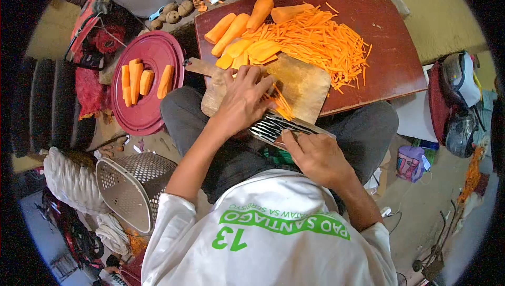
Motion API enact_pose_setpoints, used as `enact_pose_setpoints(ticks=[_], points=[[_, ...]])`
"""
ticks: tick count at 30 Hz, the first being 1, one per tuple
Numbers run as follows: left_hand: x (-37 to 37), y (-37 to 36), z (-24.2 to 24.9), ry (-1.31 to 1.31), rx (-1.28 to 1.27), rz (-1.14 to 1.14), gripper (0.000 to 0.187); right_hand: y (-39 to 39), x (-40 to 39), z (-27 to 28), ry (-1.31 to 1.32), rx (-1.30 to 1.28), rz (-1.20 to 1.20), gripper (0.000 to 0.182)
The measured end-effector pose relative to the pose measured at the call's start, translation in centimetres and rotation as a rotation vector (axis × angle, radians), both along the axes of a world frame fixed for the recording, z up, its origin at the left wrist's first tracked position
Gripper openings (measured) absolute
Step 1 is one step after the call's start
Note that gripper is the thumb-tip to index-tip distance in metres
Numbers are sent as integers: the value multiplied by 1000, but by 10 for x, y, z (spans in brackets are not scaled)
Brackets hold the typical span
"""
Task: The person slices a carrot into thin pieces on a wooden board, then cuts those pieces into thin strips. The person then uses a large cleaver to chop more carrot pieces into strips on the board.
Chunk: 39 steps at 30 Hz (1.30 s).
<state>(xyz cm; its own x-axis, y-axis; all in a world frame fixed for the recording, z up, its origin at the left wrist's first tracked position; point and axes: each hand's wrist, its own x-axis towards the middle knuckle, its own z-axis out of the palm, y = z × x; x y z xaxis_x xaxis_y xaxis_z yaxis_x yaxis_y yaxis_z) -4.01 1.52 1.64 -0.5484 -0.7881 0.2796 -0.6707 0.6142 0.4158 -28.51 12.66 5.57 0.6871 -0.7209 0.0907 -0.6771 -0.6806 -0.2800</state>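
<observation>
A wooden cutting board [310,83] lies over my lap and the edge of a red table [389,49]. My right hand [315,154] is closed on a wide patterned knife [273,128], its blade along the board's near edge. My left hand [244,94] rests with bent fingers on the board, beside thin carrot strips [282,104]; what lies under its fingers is hidden. Flat carrot slices [263,50] sit just beyond that hand. Behind them are a large heap of carrot strips [326,44] and several peeled whole carrots [260,13].
At the left, a round red lid [152,49] holds several peeled carrots [135,81]. A perforated basket [123,191] and a white sack [71,181] stand below it. Potatoes [172,15] lie past the table's left corner. A purple bag [410,162] is on the floor at right.
</observation>
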Motion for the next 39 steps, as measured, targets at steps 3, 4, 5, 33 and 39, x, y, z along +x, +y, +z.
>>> enact_pose_setpoints(ticks=[3,4,5,33,39], points=[[1,-1,-2,-4,-16,7,65,1,0,1,28,-41,-2,45],[0,3,5,41,23,-9,66,3,0,1,33,-46,-9,45],[-2,6,10,86,63,-25,67,3,1,0,26,-58,-7,44],[7,51,-5,296,288,234,47,0,-56,-24,-983,904,-813,43],[-9,62,-18,333,269,162,54,4,-58,-33,-1024,1000,-851,37]])
